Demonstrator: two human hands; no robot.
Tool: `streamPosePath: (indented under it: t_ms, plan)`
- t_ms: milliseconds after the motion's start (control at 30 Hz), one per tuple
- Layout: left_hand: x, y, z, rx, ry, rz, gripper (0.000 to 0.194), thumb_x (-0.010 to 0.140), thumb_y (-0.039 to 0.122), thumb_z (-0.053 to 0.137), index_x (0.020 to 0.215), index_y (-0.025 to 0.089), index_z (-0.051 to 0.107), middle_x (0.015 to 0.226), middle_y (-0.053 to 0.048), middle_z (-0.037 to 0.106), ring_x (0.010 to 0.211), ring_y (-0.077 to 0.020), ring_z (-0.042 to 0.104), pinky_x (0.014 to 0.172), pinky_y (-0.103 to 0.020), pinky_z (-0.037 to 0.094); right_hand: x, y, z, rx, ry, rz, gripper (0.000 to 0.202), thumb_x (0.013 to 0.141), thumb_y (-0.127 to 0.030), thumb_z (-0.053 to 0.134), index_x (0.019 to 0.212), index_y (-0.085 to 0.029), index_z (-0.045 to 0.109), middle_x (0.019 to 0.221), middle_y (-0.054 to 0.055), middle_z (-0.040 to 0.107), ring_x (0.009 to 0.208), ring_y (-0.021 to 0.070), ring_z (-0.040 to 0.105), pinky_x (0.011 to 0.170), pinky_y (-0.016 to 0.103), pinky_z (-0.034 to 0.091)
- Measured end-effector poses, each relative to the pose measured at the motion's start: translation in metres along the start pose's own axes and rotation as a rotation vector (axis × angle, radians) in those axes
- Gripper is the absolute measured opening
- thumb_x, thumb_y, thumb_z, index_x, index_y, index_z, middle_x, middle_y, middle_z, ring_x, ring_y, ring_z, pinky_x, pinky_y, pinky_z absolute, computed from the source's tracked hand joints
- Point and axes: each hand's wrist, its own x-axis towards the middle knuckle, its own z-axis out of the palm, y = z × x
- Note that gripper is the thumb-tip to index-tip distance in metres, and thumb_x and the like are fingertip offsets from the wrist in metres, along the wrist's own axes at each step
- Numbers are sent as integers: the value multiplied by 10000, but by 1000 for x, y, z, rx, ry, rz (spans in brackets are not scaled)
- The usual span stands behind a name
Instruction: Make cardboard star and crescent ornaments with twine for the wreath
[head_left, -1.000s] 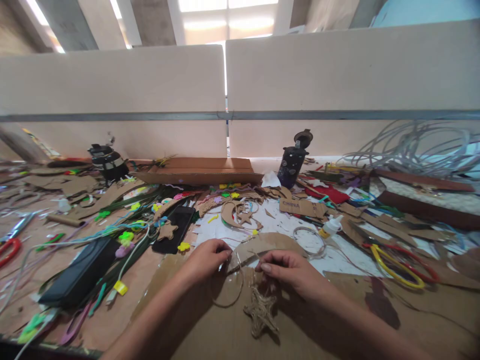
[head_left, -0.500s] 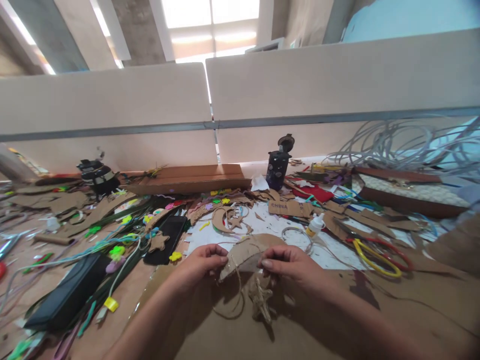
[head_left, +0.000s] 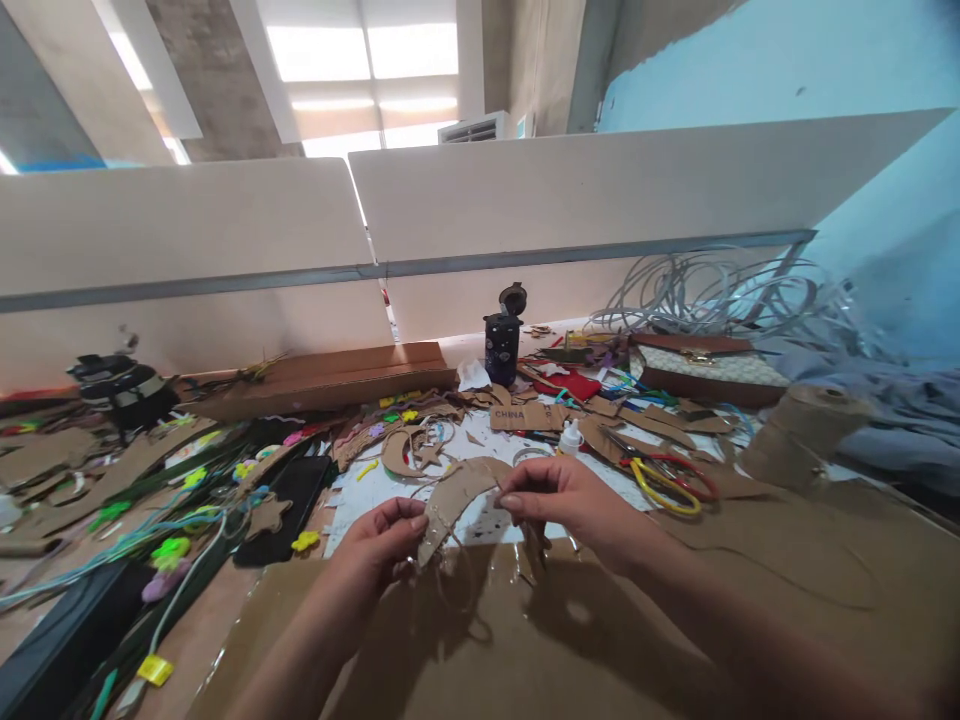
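Note:
Between my hands is a curved, crescent-like cardboard piece (head_left: 459, 492), its arch turned upward. My left hand (head_left: 386, 540) pinches its lower left end. The fingers of my right hand (head_left: 551, 495) are closed at its right end. A loop of twine (head_left: 466, 590) dangles under the piece. Below my right fingers hangs a small brown shape, partly hidden and blurred; in the earlier frame it looks like a twine-wrapped star. Beyond the piece, another cardboard crescent (head_left: 395, 455) lies on white paper with a small cardboard star (head_left: 429, 456).
A large cardboard sheet (head_left: 600, 640) lies under my hands. Scissors (head_left: 667, 485), a glue bottle (head_left: 570, 438) and a twine cone (head_left: 802, 435) are to the right. A phone (head_left: 289, 510) and a black case (head_left: 67, 630) lie left. A dark drink bottle (head_left: 501, 350) stands behind.
The view has swung to the right, so table things sit further left. My hands have lifted the cardboard crescent slightly, and the hanging star-like piece has turned, now showing less.

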Motion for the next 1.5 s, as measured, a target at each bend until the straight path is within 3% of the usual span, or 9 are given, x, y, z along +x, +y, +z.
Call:
streamPosePath:
  t_ms: [367, 533, 767, 900, 1033, 1233, 1500]
  plan:
    - [-27, 10, 23, 39, -36, 83, 528, 578, 511, 939, 882, 176, 665, 640, 58, 616, 519, -72, 500, 478, -195, 418, -40, -19, -4, 76, -58, 53, 404, 734, -539, 846, 839, -156, 773, 639, 4, 630, 543, 94, 525, 502, 213, 367]
    - [-20, 0, 37, 55, -75, 95, 493, 619, 482, 917, 903, 172, 661, 692, 44, 637, 559, -81, 533, 498, -198, 419, -62, -13, -3, 95, -98, 110, 405, 743, -526, 833, 846, -144, 748, 587, -12, 598, 494, 86, 484, 476, 211, 356]
    - [23, -37, 44, -13, -110, 14, 396, 591, 291, 908, 854, 156, 644, 665, 16, 654, 559, -94, 548, 538, -203, 393, -43, 39, -5, 55, -31, 183, 390, 670, -487, 837, 808, -148, 704, 600, -24, 575, 523, 103, 497, 508, 234, 367]
    - [29, -55, 47, -89, -112, 11, 355, 629, 265, 866, 865, 178, 616, 636, 22, 636, 502, -89, 511, 520, -219, 379, -33, 57, -5, 61, 13, 185, 275, 725, -420, 756, 840, -178, 693, 587, -35, 546, 490, 110, 466, 462, 240, 324]
    - [30, -65, 47, -157, -118, 10, 376, 647, 284, 858, 906, 196, 601, 681, 4, 651, 557, -129, 577, 549, -251, 426, -30, 60, -5, 16, 33, 147, 204, 708, -349, 768, 795, -173, 714, 666, 1, 604, 566, 117, 501, 521, 248, 362]
    - [49, -72, 32, -135, -154, -51, 389, 615, 255, 889, 875, 176, 610, 657, -23, 659, 547, -155, 598, 489, -239, 393, -31, 62, 5, 123, 67, 149, 227, 734, -373, 747, 823, -166, 718, 727, 22, 642, 623, 134, 543, 579, 261, 409]
    - [53, -76, 25, -114, -171, -62, 351, 648, 177, 850, 919, 167, 628, 665, -18, 670, 542, -132, 597, 487, -221, 402, -31, 58, 4, -215, 52, 51, 151, 785, -301, 667, 855, -187, 737, 832, 41, 709, 775, 182, 617, 698, 291, 457]
